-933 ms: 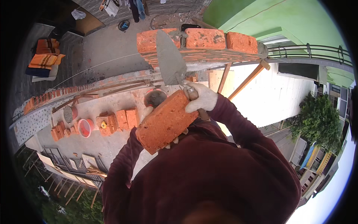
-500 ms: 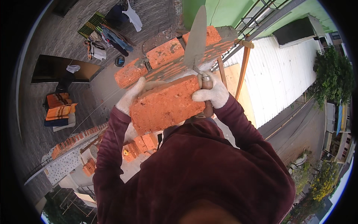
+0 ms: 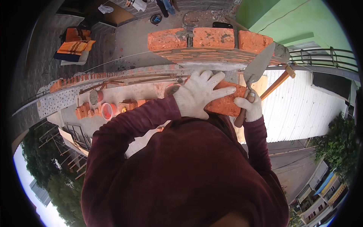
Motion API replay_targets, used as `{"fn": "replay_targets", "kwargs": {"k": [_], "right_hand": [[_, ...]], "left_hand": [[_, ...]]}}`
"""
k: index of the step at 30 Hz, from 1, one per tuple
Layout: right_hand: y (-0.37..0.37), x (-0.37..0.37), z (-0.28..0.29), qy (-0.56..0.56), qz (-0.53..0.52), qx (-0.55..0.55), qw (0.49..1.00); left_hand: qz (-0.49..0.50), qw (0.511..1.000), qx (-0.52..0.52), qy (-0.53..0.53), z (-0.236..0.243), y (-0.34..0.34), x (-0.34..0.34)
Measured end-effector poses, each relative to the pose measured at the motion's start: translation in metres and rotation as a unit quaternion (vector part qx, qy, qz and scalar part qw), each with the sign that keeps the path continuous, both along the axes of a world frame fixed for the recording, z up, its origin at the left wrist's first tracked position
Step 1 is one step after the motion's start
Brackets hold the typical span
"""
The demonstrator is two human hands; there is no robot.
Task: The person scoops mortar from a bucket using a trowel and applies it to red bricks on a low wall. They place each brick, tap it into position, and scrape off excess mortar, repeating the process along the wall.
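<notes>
My left hand (image 3: 200, 94), in a white glove, lies over the red brick (image 3: 226, 103) with its fingers spread across it, holding it just above my body. My right hand (image 3: 248, 106), also gloved, grips the wooden handle of the pointed trowel (image 3: 256, 64) at the brick's right end, its thumb reaching toward the brick. The blade points up and right, in front of the top course of bricks (image 3: 213, 38) on the wall beyond, where grey mortar shows in the joints. Part of the held brick is hidden under my left hand.
Red buckets (image 3: 108, 111) and stacked bricks (image 3: 83, 112) are on the concrete at left. A string line crosses the wall. A wooden post (image 3: 276, 84), white corrugated roofing (image 3: 298, 106), rebar (image 3: 325, 56) and a green wall (image 3: 295, 19) are at right; folded cloths (image 3: 73, 47) lie upper left.
My left hand has moved from the brick's left end and underside onto its top. The trowel and right hand have shifted right, the blade now tilting rightward. The whole view has swung too.
</notes>
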State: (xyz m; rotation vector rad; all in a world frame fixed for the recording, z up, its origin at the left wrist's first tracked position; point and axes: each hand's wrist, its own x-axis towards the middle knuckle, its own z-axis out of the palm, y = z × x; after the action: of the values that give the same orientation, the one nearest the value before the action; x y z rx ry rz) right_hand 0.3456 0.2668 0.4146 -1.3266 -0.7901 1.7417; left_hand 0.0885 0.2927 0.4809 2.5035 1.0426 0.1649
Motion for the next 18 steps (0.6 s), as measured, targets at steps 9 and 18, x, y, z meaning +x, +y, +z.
{"fn": "replay_targets", "kwargs": {"k": [9,18], "right_hand": [[-0.037,-0.112,-0.12,-0.183,0.391,-0.253,0.866],[-0.079,-0.077,-0.276,-0.236,0.352,-0.498,0.757]], "left_hand": [[0.446,0.766,-0.453,-0.095,-0.177,-0.203,-0.108],[0.812,0.402,-0.42,0.056,-0.477,-0.349,-0.279]]}}
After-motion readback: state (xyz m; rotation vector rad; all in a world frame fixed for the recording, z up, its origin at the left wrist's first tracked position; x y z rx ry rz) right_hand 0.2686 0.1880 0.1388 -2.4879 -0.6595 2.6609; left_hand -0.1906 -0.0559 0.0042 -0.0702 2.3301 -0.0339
